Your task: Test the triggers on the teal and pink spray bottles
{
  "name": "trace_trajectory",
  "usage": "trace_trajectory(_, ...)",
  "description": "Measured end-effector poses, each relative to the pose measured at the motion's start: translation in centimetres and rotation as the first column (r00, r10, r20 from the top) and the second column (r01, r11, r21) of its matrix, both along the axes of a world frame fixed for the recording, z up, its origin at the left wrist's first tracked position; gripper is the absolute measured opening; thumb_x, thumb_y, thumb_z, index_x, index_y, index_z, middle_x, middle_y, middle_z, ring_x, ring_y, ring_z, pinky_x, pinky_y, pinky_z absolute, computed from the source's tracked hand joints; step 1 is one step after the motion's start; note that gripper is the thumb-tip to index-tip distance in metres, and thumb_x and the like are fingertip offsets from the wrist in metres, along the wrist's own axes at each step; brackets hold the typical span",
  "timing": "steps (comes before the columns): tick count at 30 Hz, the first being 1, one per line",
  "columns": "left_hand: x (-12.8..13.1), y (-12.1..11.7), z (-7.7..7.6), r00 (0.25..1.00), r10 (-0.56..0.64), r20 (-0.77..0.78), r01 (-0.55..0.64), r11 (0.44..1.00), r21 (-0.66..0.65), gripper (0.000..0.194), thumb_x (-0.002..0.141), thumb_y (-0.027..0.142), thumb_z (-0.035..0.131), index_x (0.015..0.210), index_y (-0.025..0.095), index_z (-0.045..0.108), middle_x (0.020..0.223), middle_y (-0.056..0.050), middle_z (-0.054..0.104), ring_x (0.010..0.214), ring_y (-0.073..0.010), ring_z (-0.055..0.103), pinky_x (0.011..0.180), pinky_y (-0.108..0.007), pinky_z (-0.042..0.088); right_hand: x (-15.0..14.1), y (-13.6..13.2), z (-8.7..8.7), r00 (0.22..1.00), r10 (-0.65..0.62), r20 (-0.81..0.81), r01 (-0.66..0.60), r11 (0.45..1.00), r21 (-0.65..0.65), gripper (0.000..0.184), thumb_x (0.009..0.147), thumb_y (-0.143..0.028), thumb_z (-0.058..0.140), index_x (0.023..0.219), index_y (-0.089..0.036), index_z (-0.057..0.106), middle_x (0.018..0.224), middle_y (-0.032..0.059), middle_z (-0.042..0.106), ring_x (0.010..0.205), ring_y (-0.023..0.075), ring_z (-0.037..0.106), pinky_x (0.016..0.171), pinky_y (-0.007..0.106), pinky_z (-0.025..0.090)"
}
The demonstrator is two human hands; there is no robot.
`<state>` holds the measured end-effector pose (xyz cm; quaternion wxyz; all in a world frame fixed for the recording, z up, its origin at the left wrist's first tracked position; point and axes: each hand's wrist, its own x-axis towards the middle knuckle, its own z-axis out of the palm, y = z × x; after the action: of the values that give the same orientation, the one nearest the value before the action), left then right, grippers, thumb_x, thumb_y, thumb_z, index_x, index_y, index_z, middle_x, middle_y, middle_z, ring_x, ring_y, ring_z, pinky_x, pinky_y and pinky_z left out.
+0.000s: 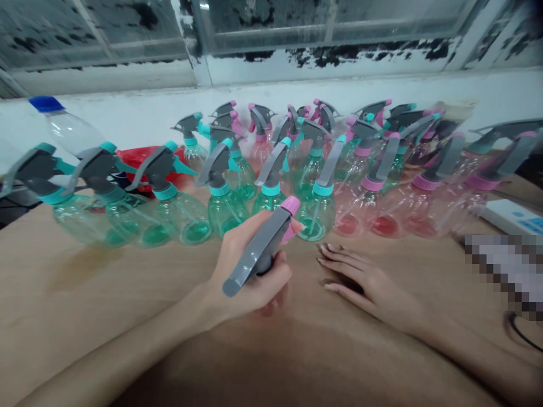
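Your left hand (232, 251) grips a bottle (262, 244), nozzle (291, 204) angled toward the row (224, 208), your right hand (375, 282) open nearby.

Single view, head-worn: cam sits above the near side of the tabletop (34, 271), faces forward and tilted down. Forearms run in from the lower left and lower right, so it's the wearer's own viewpoint. Left hand (231, 254) with its held sprayer (263, 249) is close to the lens near mid-frame; right hand (365, 280) is also close, right of centre. Spray bottle rows (271, 189) sit farther off across the middle, white wall (148, 85) behind them, window (331, 28) along the top edge. Wide framing, bottles toward both sides look stretched and leaning outward.
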<state>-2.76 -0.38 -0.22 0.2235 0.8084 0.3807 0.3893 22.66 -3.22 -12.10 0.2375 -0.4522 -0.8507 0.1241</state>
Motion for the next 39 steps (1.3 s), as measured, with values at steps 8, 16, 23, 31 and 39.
trace_trajectory(8, -0.51, 0.11, 0.58, 0.992, -0.118, 0.046, 0.122, 0.988, -0.092, 0.023, 0.062, 0.013, 0.047, 0.079, 0.024, 0.057, 0.071, 0.003, 0.06, 0.054, -0.0122, 0.05, 0.056, -0.025, 0.045, -0.05, -0.07, 0.15, 1.0, -0.003, 0.003, 0.003, 1.0, -0.014, 0.045, 0.094, -0.038, 0.055, 0.137, -0.026, 0.053, 0.143, 0.0069, 0.053, 0.135, 0.0261, 0.044, 0.111, 0.051, 0.039)
trace_trajectory(16, -0.57, 0.09, 0.75, 0.991, -0.119, 0.057, 0.126, 0.982, -0.143, 0.021, 0.06, 0.015, 0.045, 0.076, 0.024, 0.054, 0.069, 0.002, 0.056, 0.055, -0.0134, 0.046, 0.055, -0.027, 0.044, -0.04, -0.07, 0.1, 1.0, -0.007, -0.001, 0.007, 1.0, -0.002, 0.044, 0.094, -0.038, 0.055, 0.136, -0.028, 0.054, 0.143, 0.0064, 0.054, 0.135, 0.0269, 0.045, 0.11, 0.053, 0.04)
trace_trajectory(23, -0.69, -0.36, 0.74, 0.996, -0.082, 0.047, 0.091, 0.963, -0.253, 0.043, 0.065, 0.014, 0.048, 0.104, 0.024, 0.063, 0.058, 0.006, 0.046, 0.049, -0.012, 0.041, 0.049, -0.023, 0.042, -0.03, -0.09, 0.21, 1.0, -0.006, 0.007, 0.006, 1.0, -0.009, 0.044, 0.095, -0.038, 0.053, 0.136, -0.025, 0.054, 0.143, 0.0071, 0.053, 0.135, 0.0262, 0.045, 0.111, 0.052, 0.039)
trace_trajectory(31, -0.62, -0.52, 0.86, 0.994, -0.1, 0.049, 0.108, 0.971, -0.213, 0.049, 0.065, 0.012, 0.048, 0.108, 0.023, 0.066, 0.068, 0.003, 0.054, 0.051, -0.0122, 0.043, 0.048, -0.023, 0.042, 0.0, -0.11, 0.14, 1.0, -0.008, 0.019, 0.008, 1.0, -0.004, 0.044, 0.094, -0.038, 0.054, 0.136, -0.024, 0.054, 0.143, 0.0072, 0.053, 0.136, 0.0261, 0.044, 0.112, 0.051, 0.038)
trace_trajectory(39, -0.68, -0.34, 0.2, 0.985, -0.129, 0.118, 0.15, 0.97, -0.191, 0.037, 0.063, 0.011, 0.047, 0.096, 0.021, 0.063, 0.079, 0.002, 0.06, 0.056, -0.0111, 0.045, 0.052, -0.023, 0.042, -0.08, -0.04, 0.27, 0.999, 0.002, 0.048, -0.002, 1.0, -0.003, 0.044, 0.095, -0.038, 0.052, 0.135, -0.02, 0.055, 0.143, 0.0094, 0.053, 0.135, 0.0259, 0.045, 0.111, 0.051, 0.039)
